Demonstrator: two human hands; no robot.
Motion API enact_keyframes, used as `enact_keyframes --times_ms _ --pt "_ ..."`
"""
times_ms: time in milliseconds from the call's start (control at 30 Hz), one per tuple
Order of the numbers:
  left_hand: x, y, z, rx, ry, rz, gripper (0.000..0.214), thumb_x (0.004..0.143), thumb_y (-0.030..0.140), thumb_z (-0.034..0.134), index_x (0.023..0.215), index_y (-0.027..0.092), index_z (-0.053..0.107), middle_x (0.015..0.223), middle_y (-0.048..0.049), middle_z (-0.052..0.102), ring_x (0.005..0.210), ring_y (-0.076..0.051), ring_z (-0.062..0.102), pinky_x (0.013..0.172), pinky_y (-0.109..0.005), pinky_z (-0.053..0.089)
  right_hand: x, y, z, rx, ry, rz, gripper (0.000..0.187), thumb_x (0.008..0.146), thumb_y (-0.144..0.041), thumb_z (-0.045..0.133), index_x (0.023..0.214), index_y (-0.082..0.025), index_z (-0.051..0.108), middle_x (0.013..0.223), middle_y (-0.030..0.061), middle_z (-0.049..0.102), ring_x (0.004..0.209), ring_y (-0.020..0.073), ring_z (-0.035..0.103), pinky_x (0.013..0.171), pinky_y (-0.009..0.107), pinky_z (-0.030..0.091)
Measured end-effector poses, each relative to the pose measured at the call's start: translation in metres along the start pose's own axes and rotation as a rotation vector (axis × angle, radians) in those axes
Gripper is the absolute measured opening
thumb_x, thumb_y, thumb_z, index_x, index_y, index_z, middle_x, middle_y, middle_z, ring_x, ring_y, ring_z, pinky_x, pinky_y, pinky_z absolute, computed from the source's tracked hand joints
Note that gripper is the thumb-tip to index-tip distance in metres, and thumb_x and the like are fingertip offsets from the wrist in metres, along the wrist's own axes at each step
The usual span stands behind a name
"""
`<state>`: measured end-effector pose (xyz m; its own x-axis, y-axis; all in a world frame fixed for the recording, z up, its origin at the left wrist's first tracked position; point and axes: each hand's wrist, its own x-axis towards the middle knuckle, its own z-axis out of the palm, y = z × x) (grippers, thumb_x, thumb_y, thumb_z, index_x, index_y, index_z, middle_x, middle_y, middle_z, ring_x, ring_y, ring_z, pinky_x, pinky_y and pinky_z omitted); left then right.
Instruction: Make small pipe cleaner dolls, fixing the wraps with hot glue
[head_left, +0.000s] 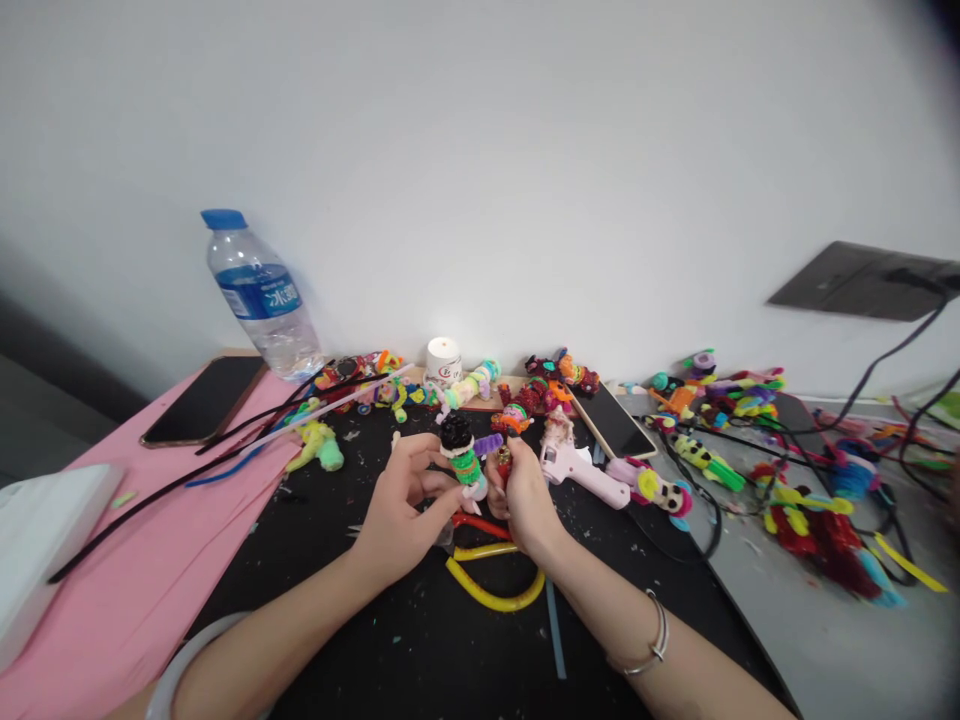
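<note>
My left hand [409,505] is closed around a small pipe-cleaner doll [466,466] with a black fuzzy head, a green and yellow striped body and a white lower end. The doll is tilted, and its purple arm [489,445] points toward my right hand. In my right hand [523,495], thumb and fingers are closed on a small red thing with a brownish-gold top [503,461], perhaps a lighter; my fingers hide most of it. Beneath both hands, on the black mat [360,640], lies a cutting tool with red and yellow handles [499,600], its head partly hidden.
A pink glue gun [585,475] lies right of my hands. Finished pipe-cleaner dolls [705,460] line the wall and the right side. Phones [204,400], a water bottle [262,295], a white cup-like roll [443,362], loose pipe cleaners [142,515] and black cables [911,345] surround the mat.
</note>
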<state>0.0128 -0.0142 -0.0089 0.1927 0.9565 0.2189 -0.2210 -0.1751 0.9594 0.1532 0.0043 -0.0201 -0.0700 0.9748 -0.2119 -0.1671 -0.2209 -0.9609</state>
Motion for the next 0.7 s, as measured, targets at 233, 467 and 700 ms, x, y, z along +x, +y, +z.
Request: enact_keyframes --times_ms 233,467,700 --pt "0.0004 0.0000 -0.0001 0.018 -0.013 0.029 0.037 0.077 0.014 0.063 0.102 0.024 0.037 0.086 0.0021 0.059 0.064 -0.014 0.068 0.063 -0.029 0.055 -0.0006 0.0017 0.0005 -0.035 -0.016 -0.039 0.051 0.089 -0.049 0.025 0.045 -0.023 0.031 0.037 -0.0063 0.023 0.031 0.0068 0.016 0.034 0.023 0.011" --pt "0.0002 -0.0011 -0.0006 0.016 -0.007 0.021 0.037 0.077 0.015 0.063 0.101 0.024 0.037 0.087 0.0015 0.060 0.064 -0.015 0.068 0.062 -0.030 0.054 -0.0030 0.0046 0.0007 -0.030 -0.015 -0.032 0.043 0.088 -0.036 0.025 0.048 -0.023 0.033 0.038 -0.0065 0.026 0.032 0.0076 0.017 0.034 0.022 0.013" --pt "-0.0002 0.0002 0.0000 0.019 -0.005 0.032 0.037 0.076 0.014 0.064 0.101 0.024 0.038 0.086 0.0016 0.060 0.063 -0.014 0.068 0.062 -0.029 0.055 -0.0050 0.0028 0.0019 -0.009 -0.019 -0.020 0.042 0.088 -0.035 0.025 0.049 -0.023 0.034 0.039 -0.0066 0.026 0.033 0.0074 0.016 0.034 0.022 0.013"
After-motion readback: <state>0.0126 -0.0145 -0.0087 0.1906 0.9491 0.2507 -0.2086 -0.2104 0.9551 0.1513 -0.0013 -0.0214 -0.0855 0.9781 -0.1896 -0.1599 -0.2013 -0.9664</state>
